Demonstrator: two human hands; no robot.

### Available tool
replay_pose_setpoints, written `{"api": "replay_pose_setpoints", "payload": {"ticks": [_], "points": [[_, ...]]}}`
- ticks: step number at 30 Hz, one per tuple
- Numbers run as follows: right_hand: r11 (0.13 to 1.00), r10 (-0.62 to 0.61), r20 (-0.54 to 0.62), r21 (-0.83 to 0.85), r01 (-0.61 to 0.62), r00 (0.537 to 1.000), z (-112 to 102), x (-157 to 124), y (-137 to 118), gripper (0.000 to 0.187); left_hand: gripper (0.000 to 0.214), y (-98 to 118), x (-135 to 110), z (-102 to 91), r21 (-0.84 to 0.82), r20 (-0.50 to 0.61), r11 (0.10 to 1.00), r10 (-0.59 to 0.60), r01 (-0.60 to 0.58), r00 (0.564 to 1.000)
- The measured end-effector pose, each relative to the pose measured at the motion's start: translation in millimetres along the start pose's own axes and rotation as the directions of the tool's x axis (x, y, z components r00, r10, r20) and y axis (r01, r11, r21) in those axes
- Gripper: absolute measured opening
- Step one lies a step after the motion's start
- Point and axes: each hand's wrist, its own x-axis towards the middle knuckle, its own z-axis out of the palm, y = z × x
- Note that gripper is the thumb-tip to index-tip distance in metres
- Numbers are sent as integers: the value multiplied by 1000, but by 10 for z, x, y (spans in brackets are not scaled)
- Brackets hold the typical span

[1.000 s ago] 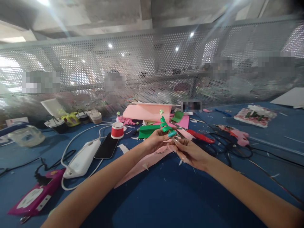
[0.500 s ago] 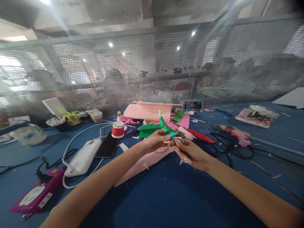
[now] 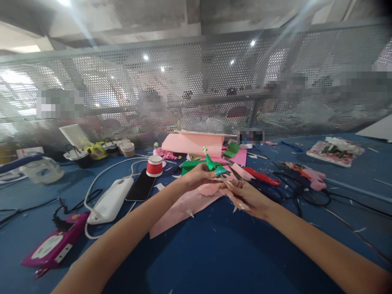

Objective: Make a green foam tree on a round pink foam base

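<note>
My left hand [image 3: 200, 176] pinches a small green paper stem with leaf strips [image 3: 214, 164] and holds a round pink paper petal [image 3: 208, 189] under its fingers. Fingertips of my right hand [image 3: 246, 196] meet the left hand at the base of the stem and pinch the same piece. Both hands hover just above a large pink paper sheet [image 3: 180, 206] lying on the blue table [image 3: 214, 253].
Red-handled scissors [image 3: 261, 177] and black cables [image 3: 303, 196] lie right of the hands. A phone [image 3: 141, 185], white power bank [image 3: 110, 200], red-and-white cup [image 3: 154, 165], folded pink paper [image 3: 194, 143] and green paper [image 3: 191, 165] sit behind. A perforated metal screen [image 3: 196, 85] closes the far side.
The round pink petal has come further into view under my left hand. The green stem has tipped slightly lower. Both hands stay together at the same spot.
</note>
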Motion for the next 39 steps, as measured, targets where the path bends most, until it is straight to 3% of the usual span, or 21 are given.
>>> {"api": "replay_pose_setpoints", "payload": {"ticks": [11, 20, 28, 31, 36, 39], "points": [[1000, 12, -21, 17, -12, 1000, -35, 3, 29, 30, 57, 45, -7, -22, -19, 73, 999, -37, 38, 997], [999, -36, -71, 34, 38, 997, -56, 13, 37, 25, 68, -50, 28, -149, -95, 164, 995, 35, -19, 986], [996, -68, -82, 48, 72, 994, -61, 65, 91, 27, 57, -201, 8, 20, -123, 176, 991, -38, 61, 984], [994, -96, -96, 35, 99, 991, -44, 58, 87, 25, 52, -228, 2, 63, -119, 137, 991, -39, 56, 990], [992, -125, -140, 17, 128, 982, -46, 57, 71, 23, 45, -205, 15, 165, -162, -62, 986, -38, 28, 997], [992, -121, -137, 7, 123, 983, -46, 64, 63, 25, 44, -207, 20, 222, -185, -117, 983, -37, 15, 992]]}}
